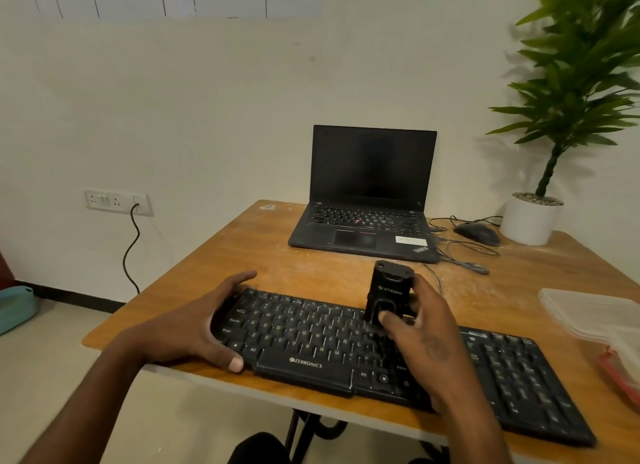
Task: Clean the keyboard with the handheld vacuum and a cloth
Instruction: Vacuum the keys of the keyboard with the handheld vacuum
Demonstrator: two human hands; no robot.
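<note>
Black and dusty-looking, the keyboard (346, 352) lies along the near edge of the wooden table (214, 266), within easy reach. At its left end the left hand (194, 328) clamps the frame, fingers over the far edge and thumb on the near one, seemingly to steady it. Over the middle keys the right hand (426, 335) grips the handheld vacuum (389, 297) upright, thumb on its front, nozzle down on the keys so suction can reach the gaps. Behind stand a laptop (367, 193) and mouse (478, 234); plastic containers (595, 316) sit far right. No cloth shows.
</note>
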